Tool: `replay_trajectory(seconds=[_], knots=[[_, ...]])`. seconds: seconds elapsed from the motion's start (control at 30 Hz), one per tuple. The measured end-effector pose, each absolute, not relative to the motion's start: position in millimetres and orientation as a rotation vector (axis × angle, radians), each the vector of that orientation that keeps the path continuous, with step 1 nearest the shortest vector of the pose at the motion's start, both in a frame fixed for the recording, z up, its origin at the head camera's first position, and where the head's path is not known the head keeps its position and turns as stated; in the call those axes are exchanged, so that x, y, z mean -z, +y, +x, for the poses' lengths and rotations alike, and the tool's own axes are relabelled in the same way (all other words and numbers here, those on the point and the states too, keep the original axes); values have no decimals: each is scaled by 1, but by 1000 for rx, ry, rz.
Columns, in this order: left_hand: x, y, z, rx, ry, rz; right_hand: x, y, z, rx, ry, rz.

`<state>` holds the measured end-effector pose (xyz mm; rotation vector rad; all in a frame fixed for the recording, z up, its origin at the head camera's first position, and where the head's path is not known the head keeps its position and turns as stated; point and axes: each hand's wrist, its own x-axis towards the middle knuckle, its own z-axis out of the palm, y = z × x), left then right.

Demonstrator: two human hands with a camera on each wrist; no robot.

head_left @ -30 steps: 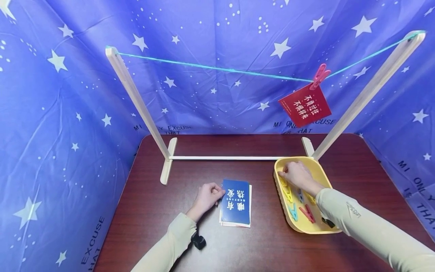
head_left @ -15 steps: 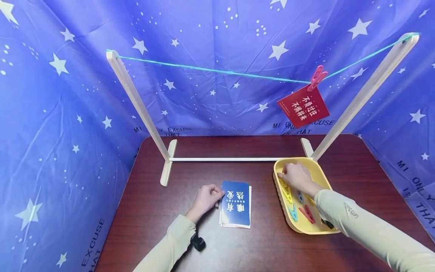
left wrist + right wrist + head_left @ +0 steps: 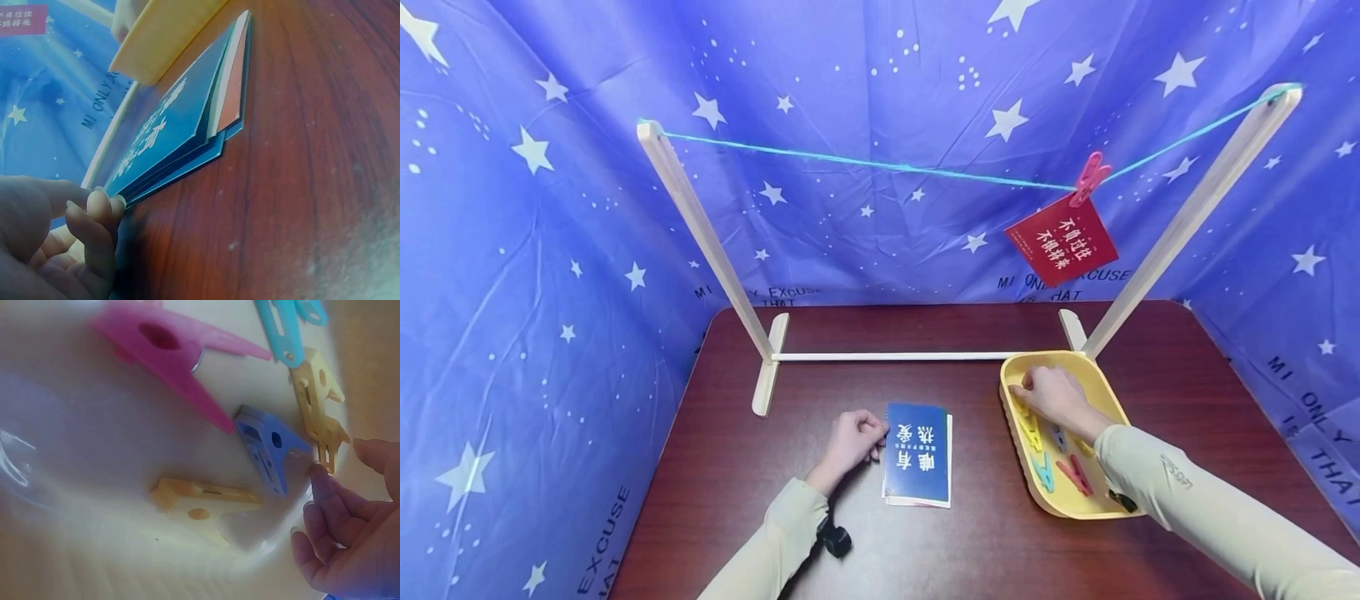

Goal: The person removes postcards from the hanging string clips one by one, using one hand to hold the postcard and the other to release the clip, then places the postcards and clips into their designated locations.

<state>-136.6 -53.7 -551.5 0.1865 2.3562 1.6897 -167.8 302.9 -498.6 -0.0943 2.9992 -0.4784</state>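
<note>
My left hand [image 3: 852,440] is at the left edge of a small stack of cards on the table, a blue card [image 3: 916,454] with white characters on top. In the left wrist view its thumb and finger pinch the stack's near corner, while the far edges fan slightly apart. My right hand [image 3: 1056,393] reaches into the yellow basket [image 3: 1099,385]. There, thumb and forefinger close around the end of a yellow clothespin [image 3: 329,450] by the basket's wall. Around it lie a blue clothespin [image 3: 272,447], a pink clothespin [image 3: 162,353], a turquoise clothespin [image 3: 281,331] and further yellow ones.
Behind the hands stands a wooden frame [image 3: 703,237] with a turquoise string [image 3: 850,163] across its top. A red card [image 3: 1062,242] hangs from the string's right part by a pink clothespin [image 3: 1090,178]. A blue starry curtain [image 3: 850,75] surrounds the table [image 3: 850,550].
The view has shifted slightly, so the frame and hanging card appear a little lower and further left. Both hands stay at the cards and in the basket.
</note>
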Motion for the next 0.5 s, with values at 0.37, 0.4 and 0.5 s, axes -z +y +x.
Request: replay_trajectory(seconds=[0.37, 0.4, 0.5], knots=[[549, -59, -139, -1630, 2380, 148, 496, 306, -166, 523, 3011, -133], [549, -59, -139, -1624, 2379, 147, 495, 306, -165, 525, 3010, -136], [548, -60, -138, -1602, 2386, 143, 492, 307, -164, 532, 2998, -137]])
